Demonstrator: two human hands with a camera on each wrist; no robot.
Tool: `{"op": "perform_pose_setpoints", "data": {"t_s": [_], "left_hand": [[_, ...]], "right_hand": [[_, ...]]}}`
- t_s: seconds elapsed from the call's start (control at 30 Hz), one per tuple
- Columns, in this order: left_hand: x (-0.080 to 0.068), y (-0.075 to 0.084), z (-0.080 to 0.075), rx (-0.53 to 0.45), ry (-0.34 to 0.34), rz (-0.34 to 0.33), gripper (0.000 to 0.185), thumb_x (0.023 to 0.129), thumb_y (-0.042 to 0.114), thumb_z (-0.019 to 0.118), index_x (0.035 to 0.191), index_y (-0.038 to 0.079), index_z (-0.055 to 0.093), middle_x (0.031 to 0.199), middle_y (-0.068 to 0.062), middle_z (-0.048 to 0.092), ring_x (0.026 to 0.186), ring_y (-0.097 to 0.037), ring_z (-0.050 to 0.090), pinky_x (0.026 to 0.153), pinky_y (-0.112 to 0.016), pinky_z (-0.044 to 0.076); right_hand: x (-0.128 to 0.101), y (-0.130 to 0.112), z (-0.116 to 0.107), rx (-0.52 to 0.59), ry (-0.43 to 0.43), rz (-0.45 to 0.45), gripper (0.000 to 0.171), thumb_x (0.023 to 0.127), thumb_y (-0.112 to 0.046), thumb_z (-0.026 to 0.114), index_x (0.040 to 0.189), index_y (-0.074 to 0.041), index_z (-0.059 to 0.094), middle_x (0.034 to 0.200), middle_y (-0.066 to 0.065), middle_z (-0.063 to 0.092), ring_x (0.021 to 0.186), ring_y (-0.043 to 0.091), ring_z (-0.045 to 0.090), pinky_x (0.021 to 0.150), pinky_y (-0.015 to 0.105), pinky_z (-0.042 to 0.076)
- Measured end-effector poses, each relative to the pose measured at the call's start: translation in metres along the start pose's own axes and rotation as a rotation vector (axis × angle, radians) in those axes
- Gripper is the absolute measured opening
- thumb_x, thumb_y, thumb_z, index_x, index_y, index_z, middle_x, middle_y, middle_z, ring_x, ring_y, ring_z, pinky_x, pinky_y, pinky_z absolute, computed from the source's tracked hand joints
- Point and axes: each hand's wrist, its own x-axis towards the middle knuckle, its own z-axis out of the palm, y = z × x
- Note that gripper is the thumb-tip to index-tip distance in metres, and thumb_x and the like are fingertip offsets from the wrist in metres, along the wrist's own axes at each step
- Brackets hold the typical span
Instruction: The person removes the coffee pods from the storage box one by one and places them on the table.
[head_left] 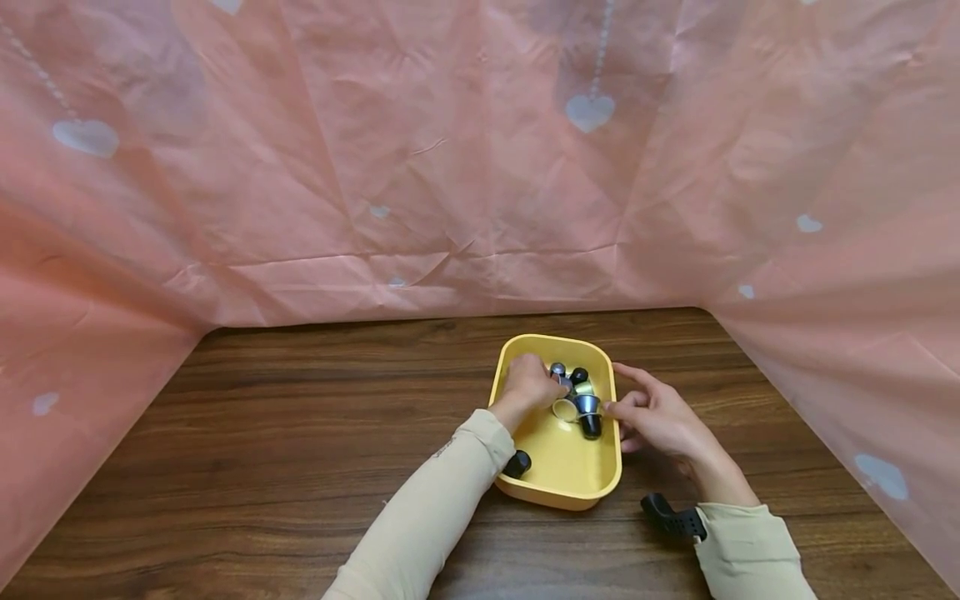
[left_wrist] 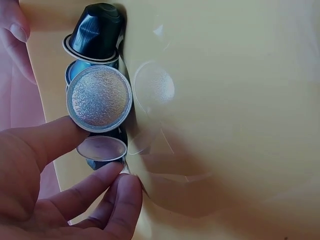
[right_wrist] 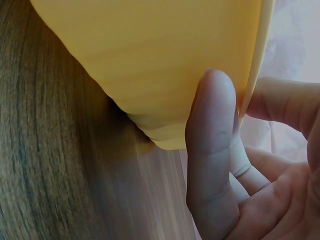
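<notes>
capsules: cluster of coffee capsules (head_left: 576, 398) in far half of yellow tray (head_left: 562, 487), touching each other; wrist view shows black capsule (left_wrist: 96, 31) on its side, blue one (left_wrist: 72, 72) under it, silver foil-lid capsule (left_wrist: 99, 98) facing the camera, another foil-lid capsule (left_wrist: 101, 150) below it
left hand: left hand (head_left: 527, 385) inside tray over its far left part; grip pinching the lower foil-lid capsule, thumb (left_wrist: 42, 140) also against rim of the silver foil-lid one, fingertips (left_wrist: 125, 192) curled under
right hand: right hand (head_left: 660, 417) at tray's right wall; grip spread, fingers straight, thumb (right_wrist: 212, 135) flat on outer wall, other fingers over the rim
tray: on desk (head_left: 300, 433), near its far right corner, right of centre
rest: pink heart-print sheet (head_left: 375, 150) behind and beside desk; cream sleeves (head_left: 427, 517); black wrist mounts (head_left: 671, 515)
</notes>
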Motion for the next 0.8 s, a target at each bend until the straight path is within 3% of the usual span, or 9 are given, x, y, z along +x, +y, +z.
{"op": "perform_pose_setpoints", "data": {"t_s": [0.37, 0.63, 0.8], "left_hand": [[0.0038, -0.0029, 0.0017, -0.073, -0.014, -0.033, 0.053, 0.086, 0.017, 0.09, 0.052, 0.017, 0.049, 0.058, 0.005, 0.046, 0.061, -0.012, 0.043, 0.055, -0.021, 0.035], [0.0003, 0.0004, -0.0011, -0.148, 0.023, -0.081, 0.041, 0.079, 0.01, 0.094, 0.065, 0.014, 0.055, 0.079, -0.001, 0.057, 0.076, -0.016, 0.052, 0.06, -0.022, 0.041], [-0.0024, 0.0047, -0.0035, -0.203, 0.026, -0.087, 0.04, 0.076, 0.005, 0.094, 0.065, 0.015, 0.057, 0.079, 0.001, 0.058, 0.076, -0.015, 0.053, 0.062, -0.021, 0.042]], "right_hand": [[0.0, -0.0006, 0.0004, -0.003, 0.003, 0.005, 0.08, 0.103, -0.011, 0.068, 0.169, -0.003, 0.023, 0.088, 0.008, 0.069, 0.072, 0.014, 0.067, 0.065, 0.038, 0.066], [-0.001, -0.0017, 0.0009, 0.001, 0.004, 0.013, 0.08, 0.103, -0.011, 0.068, 0.169, -0.003, 0.024, 0.089, 0.008, 0.069, 0.072, 0.015, 0.067, 0.066, 0.039, 0.066], [-0.0019, -0.0012, -0.0005, 0.002, 0.01, 0.016, 0.08, 0.103, -0.011, 0.068, 0.169, -0.002, 0.024, 0.089, 0.008, 0.069, 0.072, 0.015, 0.067, 0.065, 0.038, 0.066]]}}
